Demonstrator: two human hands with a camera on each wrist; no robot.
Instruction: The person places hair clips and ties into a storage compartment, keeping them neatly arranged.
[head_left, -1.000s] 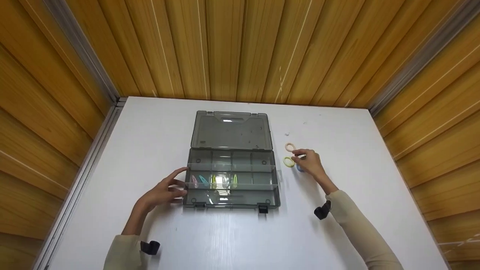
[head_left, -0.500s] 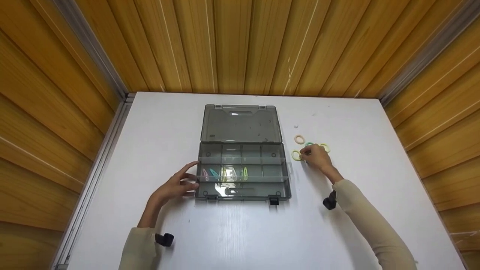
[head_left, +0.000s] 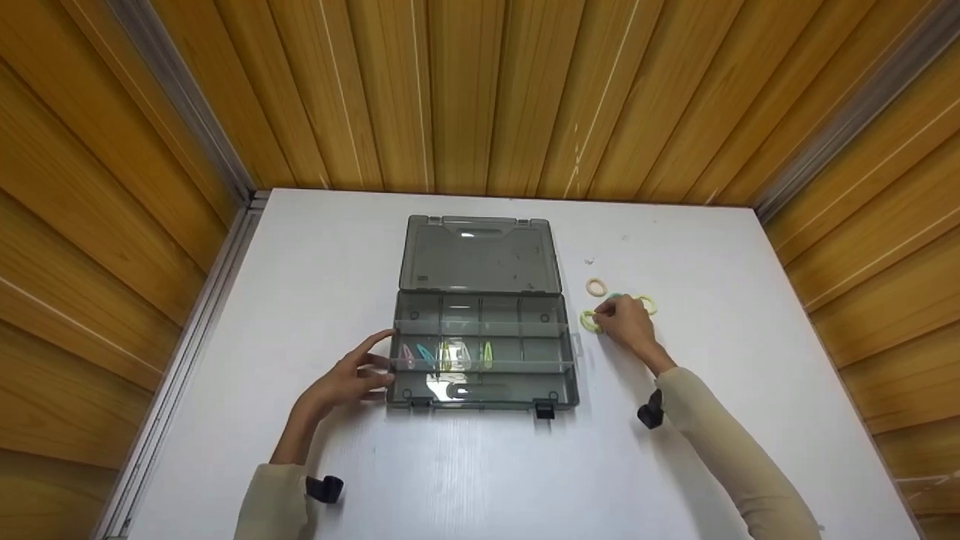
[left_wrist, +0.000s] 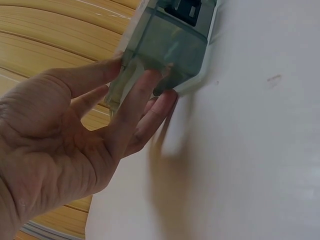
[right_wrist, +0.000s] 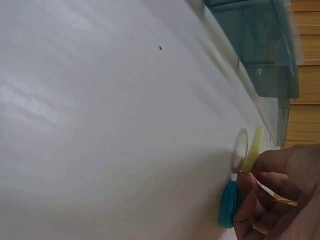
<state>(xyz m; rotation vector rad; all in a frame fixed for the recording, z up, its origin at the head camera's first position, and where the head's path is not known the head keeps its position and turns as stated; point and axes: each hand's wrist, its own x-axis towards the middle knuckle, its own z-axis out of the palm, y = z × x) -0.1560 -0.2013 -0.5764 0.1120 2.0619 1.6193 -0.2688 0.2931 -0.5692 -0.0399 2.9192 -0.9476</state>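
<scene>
The right grip is pinching a yellow-green ring between its fingertips, best kept light and clear of the teal ring lying just beside them, while the left grip, fingers loosely extended, is touching the box alongside.

Left hand at the box, right hand beside it
Left fingers spread against its side; right thumb and fingertips pinched.

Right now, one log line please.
left hand: touching box; right hand: pinching yellow ring; lid: open; clips: in box; peach ring: on table
</scene>
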